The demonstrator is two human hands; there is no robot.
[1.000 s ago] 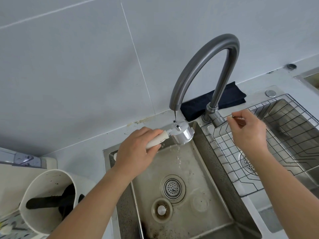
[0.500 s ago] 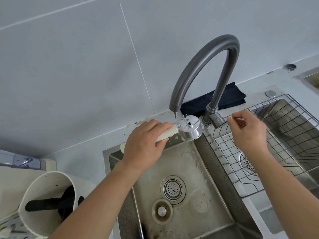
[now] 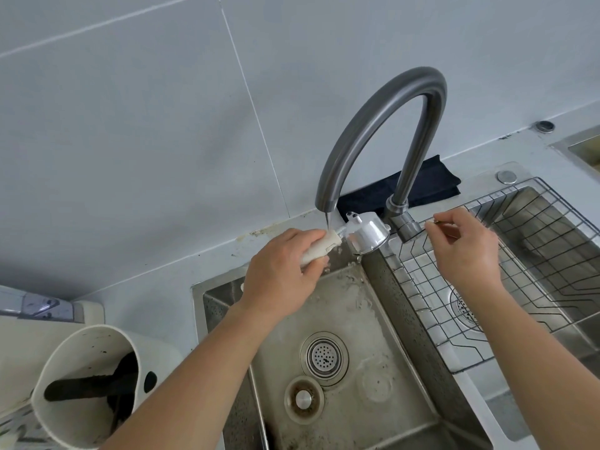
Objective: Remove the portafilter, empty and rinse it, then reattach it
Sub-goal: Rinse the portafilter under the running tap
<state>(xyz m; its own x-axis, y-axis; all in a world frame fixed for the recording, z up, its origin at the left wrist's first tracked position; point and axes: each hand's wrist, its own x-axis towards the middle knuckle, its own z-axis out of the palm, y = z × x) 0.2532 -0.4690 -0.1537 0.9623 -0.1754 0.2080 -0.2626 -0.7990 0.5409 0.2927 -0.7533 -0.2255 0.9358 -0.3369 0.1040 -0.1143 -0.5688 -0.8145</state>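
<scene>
Left hand fingers curled around cream-handled steel portafilter under grey gooseneck faucet, right hand pinching faucet lever, steel sink below

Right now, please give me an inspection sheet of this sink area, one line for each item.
Surface: steel sink, wet and stained; grey counter around it.
Job's things: portafilter tilted, spouts up, beside the faucet outlet; thin stream lands near its handle.
Clutter: white knock box with dark bar; dark cloth behind the faucet; wire rack in the right basin.
Grippers: left hand grips the white handle; right hand pinches the faucet lever.
Cables: nothing seen.
Surroundings: grey tiled wall.
</scene>
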